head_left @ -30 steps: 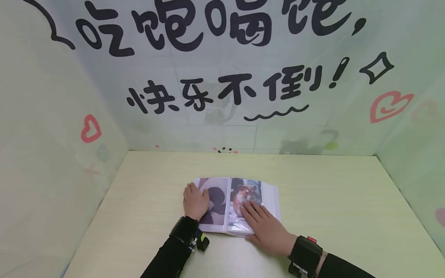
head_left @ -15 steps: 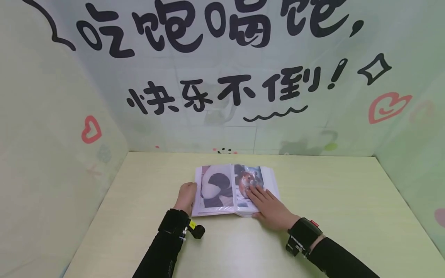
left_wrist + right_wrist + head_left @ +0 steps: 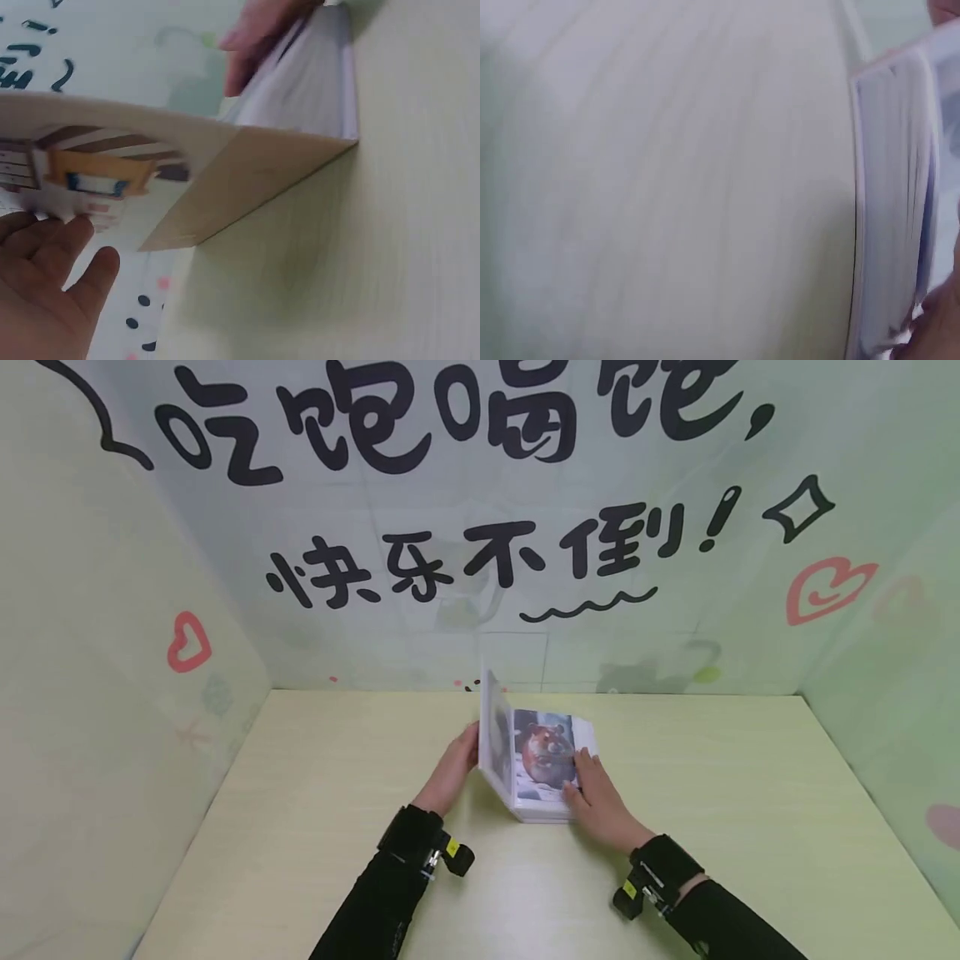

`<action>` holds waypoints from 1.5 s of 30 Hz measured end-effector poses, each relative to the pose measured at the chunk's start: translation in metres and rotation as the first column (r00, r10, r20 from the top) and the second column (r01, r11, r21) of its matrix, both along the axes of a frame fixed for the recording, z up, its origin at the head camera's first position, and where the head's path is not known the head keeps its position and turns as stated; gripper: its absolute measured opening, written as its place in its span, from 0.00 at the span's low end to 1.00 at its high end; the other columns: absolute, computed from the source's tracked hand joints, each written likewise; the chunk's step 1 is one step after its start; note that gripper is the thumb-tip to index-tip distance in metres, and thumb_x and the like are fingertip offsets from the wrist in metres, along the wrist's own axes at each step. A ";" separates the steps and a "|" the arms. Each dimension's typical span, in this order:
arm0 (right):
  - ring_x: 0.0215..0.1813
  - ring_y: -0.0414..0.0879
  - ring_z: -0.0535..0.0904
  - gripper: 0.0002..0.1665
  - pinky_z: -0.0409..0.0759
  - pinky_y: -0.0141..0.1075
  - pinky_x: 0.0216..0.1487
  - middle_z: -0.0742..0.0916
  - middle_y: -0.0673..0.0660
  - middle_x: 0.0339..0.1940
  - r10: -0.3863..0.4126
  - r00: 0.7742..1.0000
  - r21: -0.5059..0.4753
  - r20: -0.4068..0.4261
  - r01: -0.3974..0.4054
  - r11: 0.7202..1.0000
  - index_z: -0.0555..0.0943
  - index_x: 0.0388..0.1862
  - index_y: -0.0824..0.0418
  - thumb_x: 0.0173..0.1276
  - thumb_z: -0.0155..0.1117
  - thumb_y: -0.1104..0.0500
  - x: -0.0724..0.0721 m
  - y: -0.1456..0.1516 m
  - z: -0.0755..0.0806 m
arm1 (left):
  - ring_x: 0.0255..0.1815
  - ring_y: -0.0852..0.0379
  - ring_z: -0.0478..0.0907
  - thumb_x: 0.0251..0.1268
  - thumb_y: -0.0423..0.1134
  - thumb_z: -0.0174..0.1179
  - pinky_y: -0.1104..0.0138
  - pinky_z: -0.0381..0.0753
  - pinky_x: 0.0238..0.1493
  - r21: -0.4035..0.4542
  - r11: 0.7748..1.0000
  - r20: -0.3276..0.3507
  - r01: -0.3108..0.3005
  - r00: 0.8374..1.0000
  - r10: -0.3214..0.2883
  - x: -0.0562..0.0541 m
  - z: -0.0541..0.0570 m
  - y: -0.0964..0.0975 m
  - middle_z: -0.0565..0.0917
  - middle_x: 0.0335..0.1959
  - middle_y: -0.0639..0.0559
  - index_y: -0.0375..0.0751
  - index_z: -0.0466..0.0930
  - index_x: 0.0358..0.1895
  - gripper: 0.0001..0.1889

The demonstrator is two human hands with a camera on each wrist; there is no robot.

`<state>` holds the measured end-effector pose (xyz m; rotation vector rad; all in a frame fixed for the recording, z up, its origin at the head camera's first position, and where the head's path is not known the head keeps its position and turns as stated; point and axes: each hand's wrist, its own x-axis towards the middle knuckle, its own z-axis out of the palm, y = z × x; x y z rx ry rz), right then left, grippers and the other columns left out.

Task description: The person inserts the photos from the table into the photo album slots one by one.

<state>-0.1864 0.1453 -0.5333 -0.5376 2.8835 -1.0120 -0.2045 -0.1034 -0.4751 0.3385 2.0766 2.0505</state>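
Note:
A photo album [image 3: 543,811] rests on the table, its front cover [image 3: 496,735] raised nearly upright along the spine. On the right page shows a photo of a brown, bear-like animal [image 3: 546,752]. My left hand [image 3: 452,770] is at the cover's outer side; in the left wrist view its fairly straight fingers [image 3: 58,251] touch the printed cover [image 3: 97,169]. My right hand [image 3: 602,802] rests at the right edge of the pages, fingers [image 3: 585,767] over the page margin. The right wrist view shows the stacked page edges [image 3: 892,187], with that hand partly cut off.
A pale wooden table [image 3: 337,827] surrounds the album. Behind it stands a backdrop [image 3: 420,643] with large black writing, and printed fabric panels [image 3: 112,735] close in the left and right sides.
The album moved away from me. My left hand moved from the left page to its edge, then lifted the cover and swung it rightward. My right hand slid from the photo to the page edge.

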 end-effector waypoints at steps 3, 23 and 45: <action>0.68 0.70 0.44 0.33 0.43 0.55 0.66 0.53 0.78 0.67 -0.065 0.997 -0.078 0.044 0.069 0.995 0.48 0.65 0.83 0.74 0.40 0.58 -0.001 0.003 0.000 | 0.70 0.50 0.50 0.74 0.49 0.32 0.58 0.51 0.66 -0.248 0.968 -0.052 0.024 0.998 -0.039 0.001 -0.011 0.020 0.53 0.71 0.45 0.38 0.47 0.71 0.28; 0.72 0.61 0.41 0.34 0.36 0.51 0.68 0.52 0.71 0.71 -0.281 0.882 -0.279 0.379 0.398 0.874 0.42 0.70 0.73 0.76 0.29 0.52 -0.009 0.001 0.005 | 0.71 0.45 0.40 0.71 0.34 0.38 0.54 0.43 0.68 -0.274 0.941 0.046 -0.199 0.975 0.219 0.016 -0.052 0.073 0.42 0.71 0.35 0.28 0.35 0.70 0.31; 0.72 0.60 0.39 0.38 0.37 0.50 0.68 0.50 0.69 0.71 -0.254 0.935 -0.211 0.249 0.308 0.928 0.42 0.70 0.75 0.72 0.41 0.55 -0.012 -0.069 -0.004 | 0.72 0.47 0.39 0.72 0.34 0.36 0.55 0.43 0.68 -0.256 0.906 0.047 -0.338 0.931 0.361 0.015 -0.046 0.034 0.43 0.72 0.38 0.29 0.37 0.70 0.29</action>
